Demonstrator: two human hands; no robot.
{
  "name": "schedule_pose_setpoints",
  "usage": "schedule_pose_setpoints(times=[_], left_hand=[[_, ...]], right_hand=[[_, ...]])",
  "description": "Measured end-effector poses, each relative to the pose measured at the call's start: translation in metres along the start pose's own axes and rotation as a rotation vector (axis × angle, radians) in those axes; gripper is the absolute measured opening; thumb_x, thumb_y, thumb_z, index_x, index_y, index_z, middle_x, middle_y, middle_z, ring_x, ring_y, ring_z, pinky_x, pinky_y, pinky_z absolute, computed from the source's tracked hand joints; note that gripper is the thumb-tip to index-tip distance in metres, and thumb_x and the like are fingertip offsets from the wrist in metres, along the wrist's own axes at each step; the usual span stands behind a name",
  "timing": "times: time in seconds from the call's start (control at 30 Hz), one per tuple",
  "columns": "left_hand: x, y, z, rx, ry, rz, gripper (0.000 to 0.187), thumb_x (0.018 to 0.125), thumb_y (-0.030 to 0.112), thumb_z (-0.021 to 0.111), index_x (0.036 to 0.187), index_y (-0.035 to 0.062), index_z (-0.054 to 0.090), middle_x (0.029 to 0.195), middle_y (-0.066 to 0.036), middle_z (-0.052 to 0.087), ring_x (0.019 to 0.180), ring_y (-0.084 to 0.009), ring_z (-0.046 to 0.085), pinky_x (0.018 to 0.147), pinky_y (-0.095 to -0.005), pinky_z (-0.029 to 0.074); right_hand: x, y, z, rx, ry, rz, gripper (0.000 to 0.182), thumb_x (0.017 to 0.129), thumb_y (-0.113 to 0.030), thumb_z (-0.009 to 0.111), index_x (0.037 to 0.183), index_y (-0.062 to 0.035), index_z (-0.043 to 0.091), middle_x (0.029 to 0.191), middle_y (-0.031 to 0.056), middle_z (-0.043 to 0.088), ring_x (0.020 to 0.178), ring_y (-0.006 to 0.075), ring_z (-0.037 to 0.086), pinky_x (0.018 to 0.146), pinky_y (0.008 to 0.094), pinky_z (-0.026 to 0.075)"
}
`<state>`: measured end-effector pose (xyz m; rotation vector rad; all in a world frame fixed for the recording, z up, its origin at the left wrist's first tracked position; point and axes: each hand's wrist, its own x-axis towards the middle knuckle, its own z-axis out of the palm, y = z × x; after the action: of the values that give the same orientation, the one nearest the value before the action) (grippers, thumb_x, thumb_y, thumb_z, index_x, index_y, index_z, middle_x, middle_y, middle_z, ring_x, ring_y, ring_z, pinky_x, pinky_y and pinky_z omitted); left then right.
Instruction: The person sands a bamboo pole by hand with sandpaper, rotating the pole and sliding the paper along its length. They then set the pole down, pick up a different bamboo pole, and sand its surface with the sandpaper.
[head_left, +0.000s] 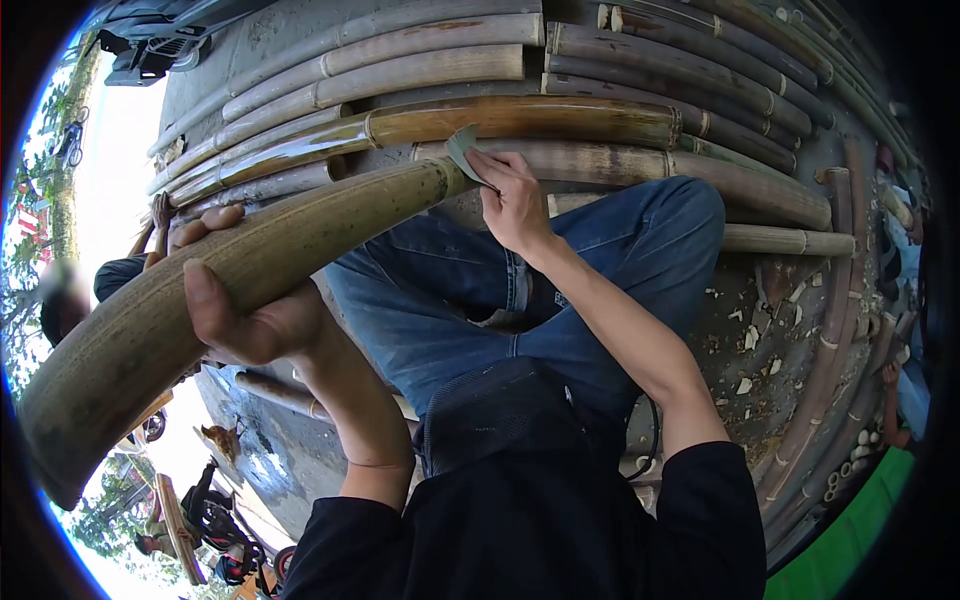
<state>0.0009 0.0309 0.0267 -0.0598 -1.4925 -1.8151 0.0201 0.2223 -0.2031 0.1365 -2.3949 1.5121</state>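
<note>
**Paved ground with bamboo poles; one pole held across the lap between two hands**

Background: paved ground (270,40), rows of bamboo poles (430,65) beyond the seated person's legs (640,235). Left: a motorcycle (215,520) stands in the bright open area; nearer, the held pole (280,245) slants from its broad lower-left end up to a narrower end above the lap. It appears stiff and rigid, probably hollow, moderately heavy and weighted toward the broad end; its rounded skin could roll or slip in a loose grasp. The sound place to hold it is around the shaft near mid-length, with the far end braced. The left hand (260,325) is clamped there, spread wide, thumb on the near side and fingers wrapped over the far side. Centre: a thin, flexible grey-green sheet (462,152) lies against the narrow end, pinched nearly closed between thumb and fingers of the right hand (515,205). Right: pale chips (751,337) litter the ground beside further poles.
</note>
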Motion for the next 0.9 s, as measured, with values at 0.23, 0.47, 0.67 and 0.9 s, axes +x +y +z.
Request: schedule_pose_setpoints(times=[0.23,0.47,0.67,0.9], left_hand=[[-0.008,0.007,-0.016,-0.031,-0.173,0.097,0.06,0.088,0.029,0.06,0.139,0.0025,0.046,0.111,-0.023,0.067,0.104,-0.0366,0.068,0.101,-0.0497,0.051],[-0.006,0.005,-0.026,-0.15,-0.289,0.124,0.062,0.086,0.025,0.06,0.141,0.0008,0.044,0.113,-0.026,0.067,0.105,-0.0395,0.069,0.102,-0.0517,0.052],[-0.007,0.002,-0.027,-0.036,-0.256,0.175,0.063,0.084,0.025,0.062,0.139,-0.0014,0.044,0.11,-0.026,0.066,0.101,-0.0394,0.069,0.102,-0.0497,0.053],[-0.007,0.002,-0.018,-0.115,-0.175,0.131,0.062,0.083,0.027,0.063,0.136,-0.0018,0.046,0.109,-0.026,0.066,0.098,-0.0391,0.07,0.099,-0.0508,0.054]], right_hand=[[-0.008,0.045,0.006,-0.154,-0.068,0.031,0.056,0.082,0.007,0.059,0.136,-0.0051,0.068,0.129,0.0143,0.073,0.113,0.0345,0.064,0.101,0.0408,0.053],[0.001,-0.024,-0.006,0.0,-0.065,-0.107,0.062,0.082,0.007,0.059,0.143,-0.0059,0.063,0.134,0.0162,0.07,0.114,0.0369,0.063,0.102,0.0423,0.053],[0.005,-0.013,0.002,-0.075,-0.087,-0.022,0.062,0.081,0.007,0.062,0.142,-0.0045,0.064,0.135,0.0151,0.07,0.113,0.0371,0.063,0.102,0.042,0.052],[0.003,-0.025,0.009,-0.05,0.017,-0.127,0.062,0.077,0.004,0.065,0.139,-0.0042,0.065,0.133,0.0127,0.071,0.11,0.0349,0.064,0.1,0.0439,0.052]])
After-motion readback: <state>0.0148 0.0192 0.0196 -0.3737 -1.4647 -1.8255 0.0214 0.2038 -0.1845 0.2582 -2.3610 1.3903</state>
